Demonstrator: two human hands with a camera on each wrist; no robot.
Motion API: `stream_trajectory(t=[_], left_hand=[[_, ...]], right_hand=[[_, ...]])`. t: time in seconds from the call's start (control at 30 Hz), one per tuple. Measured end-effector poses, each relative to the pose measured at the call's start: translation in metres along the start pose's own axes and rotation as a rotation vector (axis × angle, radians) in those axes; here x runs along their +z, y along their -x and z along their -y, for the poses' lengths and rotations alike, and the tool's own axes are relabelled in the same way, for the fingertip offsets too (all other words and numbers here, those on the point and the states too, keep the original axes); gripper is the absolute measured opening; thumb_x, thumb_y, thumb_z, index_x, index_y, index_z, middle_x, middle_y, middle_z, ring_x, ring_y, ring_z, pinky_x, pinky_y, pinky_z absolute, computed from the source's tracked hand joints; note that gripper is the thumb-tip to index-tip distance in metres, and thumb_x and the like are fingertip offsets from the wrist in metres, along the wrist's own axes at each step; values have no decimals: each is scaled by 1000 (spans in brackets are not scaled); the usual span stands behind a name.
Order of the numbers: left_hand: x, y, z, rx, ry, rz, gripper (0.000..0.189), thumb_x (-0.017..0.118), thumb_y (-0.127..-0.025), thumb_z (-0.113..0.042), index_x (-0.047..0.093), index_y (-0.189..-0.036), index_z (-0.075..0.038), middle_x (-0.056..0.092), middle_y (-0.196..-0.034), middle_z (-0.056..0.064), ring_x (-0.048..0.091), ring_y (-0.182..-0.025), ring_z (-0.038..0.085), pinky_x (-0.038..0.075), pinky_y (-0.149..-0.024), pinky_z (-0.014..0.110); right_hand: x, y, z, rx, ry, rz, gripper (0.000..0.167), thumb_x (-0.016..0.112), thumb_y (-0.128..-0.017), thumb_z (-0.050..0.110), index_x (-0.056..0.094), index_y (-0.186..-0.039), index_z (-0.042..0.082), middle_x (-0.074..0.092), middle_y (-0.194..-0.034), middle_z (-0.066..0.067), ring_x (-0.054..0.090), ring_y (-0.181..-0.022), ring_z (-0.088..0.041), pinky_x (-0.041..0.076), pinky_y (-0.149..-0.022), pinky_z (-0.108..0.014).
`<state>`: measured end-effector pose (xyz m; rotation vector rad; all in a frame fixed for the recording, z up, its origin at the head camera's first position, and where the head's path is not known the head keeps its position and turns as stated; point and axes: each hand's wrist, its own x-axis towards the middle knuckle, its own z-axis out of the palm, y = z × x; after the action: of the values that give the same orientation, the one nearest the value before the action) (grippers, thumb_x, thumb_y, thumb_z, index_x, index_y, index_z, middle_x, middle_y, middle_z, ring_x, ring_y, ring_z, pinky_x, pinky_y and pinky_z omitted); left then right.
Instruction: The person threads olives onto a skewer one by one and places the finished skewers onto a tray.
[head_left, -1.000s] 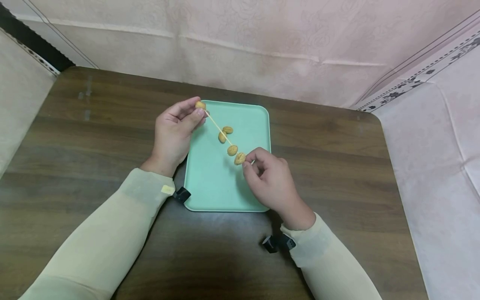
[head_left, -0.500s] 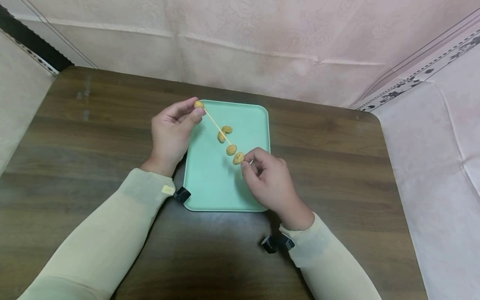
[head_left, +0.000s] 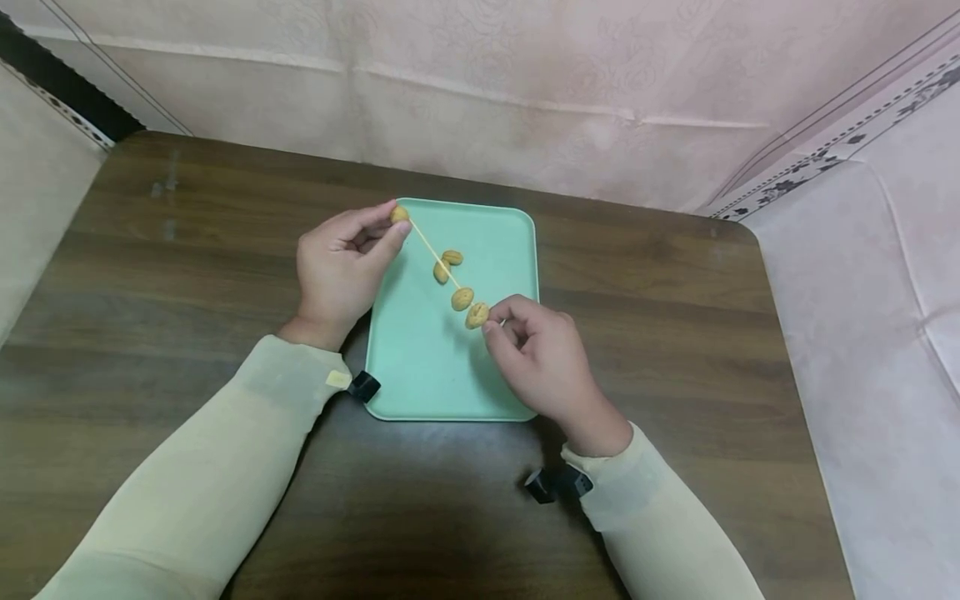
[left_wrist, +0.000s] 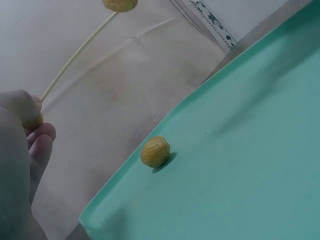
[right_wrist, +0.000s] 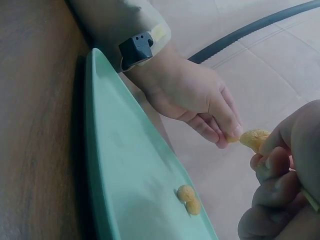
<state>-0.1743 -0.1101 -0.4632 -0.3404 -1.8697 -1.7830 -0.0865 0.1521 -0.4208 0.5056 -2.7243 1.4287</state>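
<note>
A thin pale wooden skewer (head_left: 435, 254) slants between the two hands above a mint-green tray (head_left: 442, 375). My left hand (head_left: 337, 267) pinches a wrinkled yellow-brown dried fruit (head_left: 400, 214) at the skewer's far end. Toward the near end sits a second dried fruit (head_left: 462, 299), threaded in line with the stick. My right hand (head_left: 542, 358) grips another dried fruit (head_left: 477, 315) right beside it, between thumb and forefinger; the right wrist view shows this fruit (right_wrist: 255, 139) at the fingertips. Two loose dried fruits (head_left: 452, 257) lie on the tray under the skewer, close together.
The tray rests on a dark brown wooden table (head_left: 225, 275). Pale patterned cloth (head_left: 487, 100) hangs behind the table and at both sides. Small black cameras (head_left: 365, 387) are strapped at both wrists, over cream sleeves (head_left: 202, 467).
The left hand has shifted slightly left, and its fingertips sit a little lower around the fruit. The right hand and the loose fruits stay nearly in place.
</note>
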Motion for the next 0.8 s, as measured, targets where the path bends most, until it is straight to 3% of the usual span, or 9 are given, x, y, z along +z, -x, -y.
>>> stream_trajectory(t=[0.13, 0.47, 0.7, 0.8], left_hand=[[0, 1, 0, 40, -46, 31, 29, 89, -98, -7, 84, -126, -2, 85, -113, 21, 82, -97, 6, 66, -81, 18], [6, 3, -3, 74, -15, 21, 27, 89, -96, 1, 86, -123, -1, 85, -111, 22, 81, -94, 4, 66, -79, 17], [17, 9, -5, 130, -71, 150, 30, 89, -96, -3, 84, -126, -1, 86, -111, 18, 81, -98, 1, 68, -86, 21], [18, 11, -7, 113, -60, 142, 31, 89, -95, 0, 85, -126, -2, 86, -110, 17, 81, -98, 2, 68, -85, 21]], right_hand=[[1, -1, 0, -4, -6, -6, 7, 72, -106, 15, 78, -103, 13, 54, -62, 5, 47, -52, -16, 38, -47, -28], [3, 0, -2, 4, -8, -12, 8, 72, -107, 17, 78, -102, 14, 55, -63, 5, 46, -51, -15, 38, -46, -28], [3, -4, -3, -27, 23, -39, 9, 73, -107, 18, 78, -106, 11, 56, -63, 4, 47, -51, -14, 38, -46, -28], [3, -5, -3, -20, 19, -45, 9, 73, -107, 17, 79, -106, 10, 56, -63, 3, 47, -51, -15, 38, -46, -29]])
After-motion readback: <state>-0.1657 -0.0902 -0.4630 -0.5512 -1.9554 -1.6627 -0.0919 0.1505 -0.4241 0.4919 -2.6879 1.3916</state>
